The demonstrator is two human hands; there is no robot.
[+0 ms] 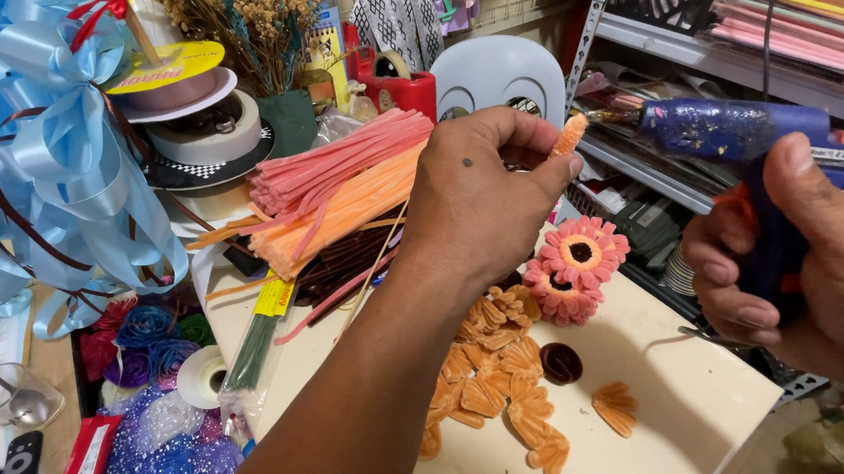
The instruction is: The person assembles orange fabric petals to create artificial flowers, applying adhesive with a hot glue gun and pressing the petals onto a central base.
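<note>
The left hand (479,197) pinches a small orange fuzzy pipe-cleaner petal (569,135) between closed fingers, raised above the cream surface (676,398) so its tip meets the nozzle of the blue glue gun (735,132), which the right hand (796,268) grips tightly, fingers wrapped around the handle.

Glue gun (735,132) cord runs off the top edge; the left hand (479,192) covers most of the orange piece (569,135).
</note>
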